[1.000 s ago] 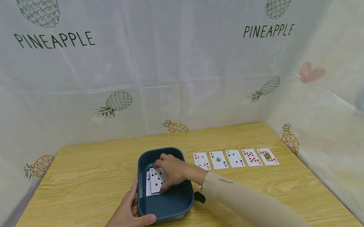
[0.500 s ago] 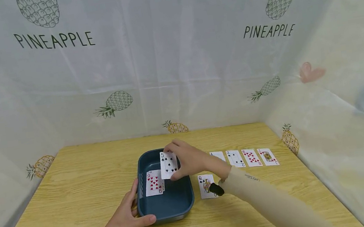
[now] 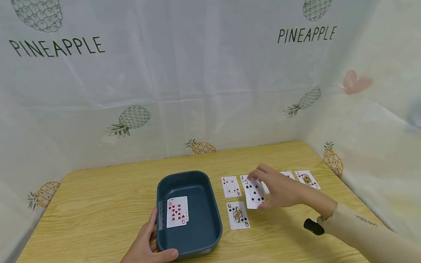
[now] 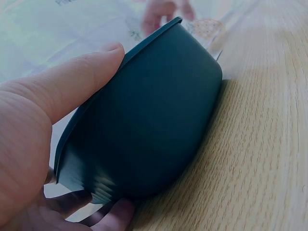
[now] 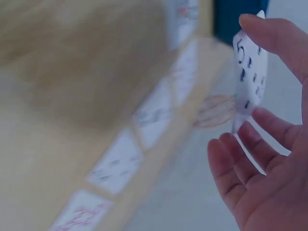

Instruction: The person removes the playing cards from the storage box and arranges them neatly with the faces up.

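My right hand (image 3: 281, 187) pinches the five of spades (image 3: 253, 193) by its edges, above the table and right of the bin. In the right wrist view the five of spades (image 5: 250, 72) bends between thumb and fingertips. With my left hand (image 3: 142, 249) I hold the dark blue bin (image 3: 192, 244) at its near left corner, thumb along the rim and fingers round the side. Inside the bin lies a small stack of cards, the nine of hearts (image 3: 176, 212) on top. The left wrist view shows the bin's outer wall (image 4: 149, 110).
Right of the bin a row of face-up cards runs from the four of diamonds (image 3: 231, 187) to the jack (image 3: 307, 179), partly covered by my right hand. Below the four lies the queen of spades (image 3: 238, 215). A pineapple-print curtain (image 3: 202, 69) surrounds the wooden table (image 3: 95, 201).
My right hand has lifted the five of spades off the stack in the bin and carried it right, past the queen of spades. My left hand has stayed on the bin.
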`<state>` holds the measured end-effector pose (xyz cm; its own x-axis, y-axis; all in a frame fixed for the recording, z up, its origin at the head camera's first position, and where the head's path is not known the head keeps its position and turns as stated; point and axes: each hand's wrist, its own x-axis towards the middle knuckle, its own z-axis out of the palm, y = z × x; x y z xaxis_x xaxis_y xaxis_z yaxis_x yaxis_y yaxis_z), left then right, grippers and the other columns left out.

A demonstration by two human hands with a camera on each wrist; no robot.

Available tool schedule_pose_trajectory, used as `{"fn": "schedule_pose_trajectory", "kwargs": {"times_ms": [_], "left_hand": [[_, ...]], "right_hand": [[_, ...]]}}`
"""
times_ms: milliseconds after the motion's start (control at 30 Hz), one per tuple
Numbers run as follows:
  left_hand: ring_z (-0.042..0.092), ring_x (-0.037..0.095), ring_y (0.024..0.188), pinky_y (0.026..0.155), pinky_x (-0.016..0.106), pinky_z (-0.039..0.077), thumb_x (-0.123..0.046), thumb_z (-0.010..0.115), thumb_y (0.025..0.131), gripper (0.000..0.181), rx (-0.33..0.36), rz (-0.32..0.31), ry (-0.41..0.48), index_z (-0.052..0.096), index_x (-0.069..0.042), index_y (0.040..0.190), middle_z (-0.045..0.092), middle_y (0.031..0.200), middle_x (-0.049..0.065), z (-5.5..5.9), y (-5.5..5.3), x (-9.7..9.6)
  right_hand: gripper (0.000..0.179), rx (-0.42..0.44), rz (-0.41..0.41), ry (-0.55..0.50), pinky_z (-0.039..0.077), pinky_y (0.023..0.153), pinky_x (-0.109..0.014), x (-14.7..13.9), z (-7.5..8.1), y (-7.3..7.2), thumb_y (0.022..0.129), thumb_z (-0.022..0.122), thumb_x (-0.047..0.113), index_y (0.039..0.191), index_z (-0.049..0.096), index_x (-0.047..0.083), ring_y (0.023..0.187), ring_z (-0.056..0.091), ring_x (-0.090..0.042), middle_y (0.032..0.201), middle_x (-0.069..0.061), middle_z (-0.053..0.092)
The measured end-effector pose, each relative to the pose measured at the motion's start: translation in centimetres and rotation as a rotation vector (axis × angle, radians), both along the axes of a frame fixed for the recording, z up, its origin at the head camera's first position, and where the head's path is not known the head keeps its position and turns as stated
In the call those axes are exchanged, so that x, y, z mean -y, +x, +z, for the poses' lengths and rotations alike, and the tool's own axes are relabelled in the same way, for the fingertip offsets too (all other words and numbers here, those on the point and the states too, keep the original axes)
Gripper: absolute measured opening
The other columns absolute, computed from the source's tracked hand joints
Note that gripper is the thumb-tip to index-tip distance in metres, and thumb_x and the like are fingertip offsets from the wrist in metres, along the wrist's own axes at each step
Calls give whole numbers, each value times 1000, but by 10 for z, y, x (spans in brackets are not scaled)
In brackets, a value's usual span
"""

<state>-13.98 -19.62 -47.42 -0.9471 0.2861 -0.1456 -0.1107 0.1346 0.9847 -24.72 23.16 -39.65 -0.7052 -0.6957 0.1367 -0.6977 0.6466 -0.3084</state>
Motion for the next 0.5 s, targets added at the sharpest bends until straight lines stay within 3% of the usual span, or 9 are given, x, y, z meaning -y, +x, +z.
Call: {"fn": "schedule_pose_trajectory", "kwargs": {"times_ms": [200,500], "left_hand": [[49,47,144,98,37,61,-16,89,88,126,3,-5,20,-5,-23,172,3,169,27,-1,0,1],[46,47,146,100,36,60,-17,89,88,126,6,-1,8,-4,-25,172,3,169,26,-1,0,1]], "right_hand": [[78,72,-41,60,55,93,-46,-26,-26,8,76,96,30,139,59,1,109,56,-23,126,-9,57],[76,140,-19,108,53,93,-39,-28,-49,11,79,94,32,140,61,4,110,53,-21,131,-7,56]]}}
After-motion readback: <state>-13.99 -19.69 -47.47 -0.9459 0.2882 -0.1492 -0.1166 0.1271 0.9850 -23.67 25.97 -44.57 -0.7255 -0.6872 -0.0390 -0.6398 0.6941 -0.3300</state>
